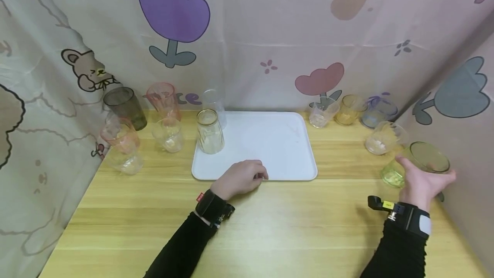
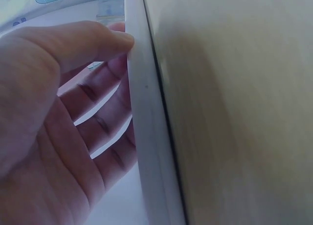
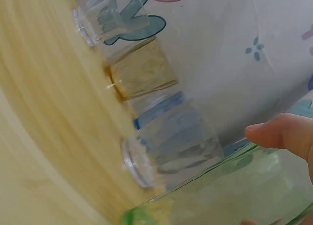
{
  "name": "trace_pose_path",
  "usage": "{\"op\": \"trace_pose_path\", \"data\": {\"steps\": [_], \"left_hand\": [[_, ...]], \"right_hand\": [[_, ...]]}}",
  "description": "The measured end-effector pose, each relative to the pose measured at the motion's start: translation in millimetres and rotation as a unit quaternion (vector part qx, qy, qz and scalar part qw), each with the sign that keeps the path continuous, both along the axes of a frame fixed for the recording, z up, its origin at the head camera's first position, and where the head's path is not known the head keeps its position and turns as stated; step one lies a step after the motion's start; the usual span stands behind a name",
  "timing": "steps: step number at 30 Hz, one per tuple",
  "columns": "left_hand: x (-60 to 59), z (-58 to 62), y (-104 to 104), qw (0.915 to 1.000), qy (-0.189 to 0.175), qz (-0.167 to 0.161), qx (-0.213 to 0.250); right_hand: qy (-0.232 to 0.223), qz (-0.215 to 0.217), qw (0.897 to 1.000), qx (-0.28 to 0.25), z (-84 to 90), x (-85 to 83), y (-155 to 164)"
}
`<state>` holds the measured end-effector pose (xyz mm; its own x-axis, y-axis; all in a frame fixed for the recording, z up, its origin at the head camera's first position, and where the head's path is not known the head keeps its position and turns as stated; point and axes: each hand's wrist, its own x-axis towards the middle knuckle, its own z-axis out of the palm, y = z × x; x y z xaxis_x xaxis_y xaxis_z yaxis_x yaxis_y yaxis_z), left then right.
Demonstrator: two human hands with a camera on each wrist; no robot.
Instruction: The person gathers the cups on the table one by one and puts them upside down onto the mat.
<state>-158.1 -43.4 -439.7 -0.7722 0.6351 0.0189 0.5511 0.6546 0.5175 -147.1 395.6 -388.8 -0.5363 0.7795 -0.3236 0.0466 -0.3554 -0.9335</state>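
Note:
My right hand (image 1: 420, 183) grips a green-tinted glass (image 1: 394, 173) at the right end of the table. The thumb lies along its near left side, while the other fingers are mostly hidden behind it; the glass (image 3: 234, 186) fills the lower right of the right wrist view. Loosely bent, my left hand (image 1: 242, 177) rests at the front edge of a white tray (image 1: 270, 149). In the left wrist view its thumb and fingertips touch the tray's rim (image 2: 146, 102). A clear ribbed glass (image 1: 210, 136) with a gold rim stands on the tray's left part.
Left of the tray stand a dark grey glass (image 1: 129, 108), a tall pink glass (image 1: 164, 100), a smaller pink one (image 1: 121, 136) and clear cups (image 1: 168, 136). On the right are a clear cup (image 1: 322, 115), an amber one (image 1: 347, 110), a bluish one (image 1: 378, 113) and another clear glass (image 1: 382, 140).

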Motion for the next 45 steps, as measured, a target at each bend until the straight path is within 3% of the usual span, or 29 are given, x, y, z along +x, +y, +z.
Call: {"op": "trace_pose_path", "data": {"steps": [6,11,24,35,45], "left_hand": [[0.3,0.3,0,1.0000,-0.004,0.002,-0.001],[0.2,-0.3,0,1.0000,-0.002,0.001,0.000],[-0.3,-0.9,-1,1.0000,-0.004,0.000,0.000],[-0.2,-0.5,0,1.0000,-0.001,0.000,-0.005],[-1.1,-2.0,0,1.0000,0.001,0.001,-0.006]], "right_hand": [[-0.033,0.023,0.999,0.011,-14.1,-2.8,4],[-0.025,0.011,1.000,0.008,-18.7,-4.1,3],[0.005,0.003,1.000,0.014,-4.1,-3.2,-7],[0.128,0.012,0.992,0.009,14.4,-3.8,-34],[0.170,0.068,0.983,-0.005,15.8,-14.9,-73]]}}
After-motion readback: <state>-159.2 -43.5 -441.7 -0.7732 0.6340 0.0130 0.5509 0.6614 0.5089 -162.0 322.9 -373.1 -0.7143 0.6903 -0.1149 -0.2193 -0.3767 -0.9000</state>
